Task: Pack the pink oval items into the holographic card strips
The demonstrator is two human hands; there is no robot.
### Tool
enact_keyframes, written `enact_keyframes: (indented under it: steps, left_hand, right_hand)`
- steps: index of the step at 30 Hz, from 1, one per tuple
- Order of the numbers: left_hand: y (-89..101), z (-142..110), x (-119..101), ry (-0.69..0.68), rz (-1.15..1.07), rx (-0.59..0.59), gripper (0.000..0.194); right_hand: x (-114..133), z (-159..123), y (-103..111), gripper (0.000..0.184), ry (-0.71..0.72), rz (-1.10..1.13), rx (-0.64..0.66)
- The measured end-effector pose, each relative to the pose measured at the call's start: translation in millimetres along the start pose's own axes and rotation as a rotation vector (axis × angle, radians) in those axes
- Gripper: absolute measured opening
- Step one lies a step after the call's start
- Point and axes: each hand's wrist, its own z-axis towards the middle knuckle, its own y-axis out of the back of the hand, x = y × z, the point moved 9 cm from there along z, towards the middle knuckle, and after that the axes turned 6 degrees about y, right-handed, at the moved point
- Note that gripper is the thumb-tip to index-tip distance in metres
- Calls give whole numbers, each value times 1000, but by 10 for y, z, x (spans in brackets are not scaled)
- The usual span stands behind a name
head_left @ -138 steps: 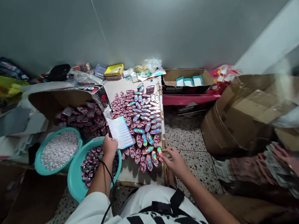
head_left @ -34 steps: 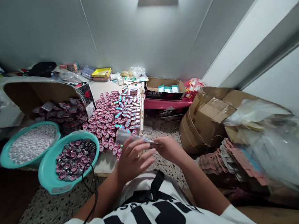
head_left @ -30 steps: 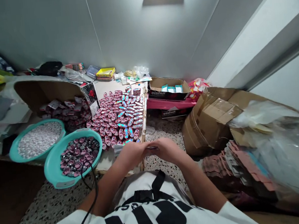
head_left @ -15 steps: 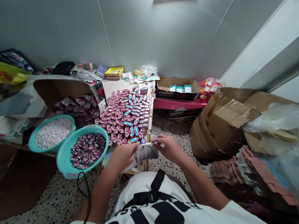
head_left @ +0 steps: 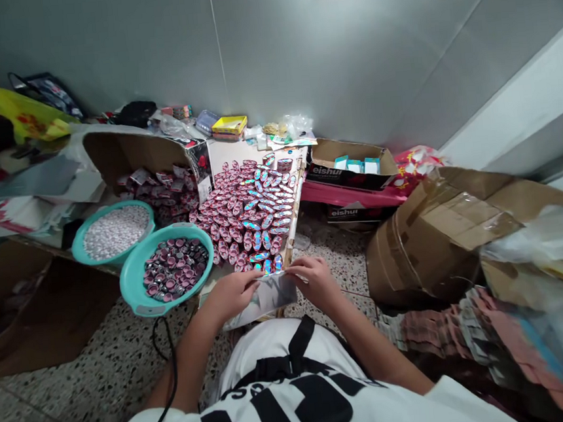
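My left hand [head_left: 235,295] and my right hand [head_left: 316,283] face each other at the near edge of the low table. Both have their fingertips pinched on the upper edge of a thin, shiny grey sheet [head_left: 273,293], one hand at each end; its exact kind is unclear. Just beyond stand many small oval pink-and-silver packets [head_left: 250,217], packed in close rows, some flashing blue. Left of my left hand is a turquoise basin [head_left: 131,283] of small round pink-and-dark pieces [head_left: 175,269].
A second turquoise basin [head_left: 78,245] holds small whitish pieces. Behind it, an open carton [head_left: 132,145] lies on its side, with more packets inside. To the right are an eishui box [head_left: 352,177], a big brown carton [head_left: 398,253] and stacked pinkish-grey trays [head_left: 440,332]. A black cord [head_left: 173,368] hangs near my left arm.
The view has turned slightly left, so the surroundings appear further right. Both hands stay at the grey sheet, which now shows more of its face below the fingers.
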Motion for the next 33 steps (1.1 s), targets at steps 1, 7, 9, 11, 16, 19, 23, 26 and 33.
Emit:
enact_keyframes:
  steps: [1, 7, 9, 11, 16, 19, 23, 26, 33]
  left_hand:
    - [-14, -8, 24, 9, -1, 1, 40]
    - [-13, -45, 148, 48, -20, -36, 40]
    - [-8, -62, 145, 45, -17, -41, 40]
    - [-18, -80, 114, 31, -6, -37, 39]
    - [-164, -81, 83, 13, -55, 13, 39]
    - [-296, -63, 188, 59, -174, 43, 40]
    - [-397, -64, 352, 129, -223, 27, 42]
    - [-397, -80, 386, 145, -210, 13, 42]
    - [-287, -124, 285, 94, -164, -5, 39]
  right_hand:
    - [-6, -13, -34, 13, 11, 17, -2]
    - [-71, -26, -199, 17, -31, 223, -3]
    - [-35, 5, -218, 27, -21, 224, -3]
    - [35, 39, -220, 29, 23, 179, -12]
    - [121, 40, -397, 17, 96, 120, 83]
    - [92, -4, -504, 17, 110, 142, 110]
    - [90, -28, -591, 17, 152, 168, 147]
    - [124, -12, -637, 14, 167, 181, 208]
    - [113, 75, -688, 22, 49, 272, 252]
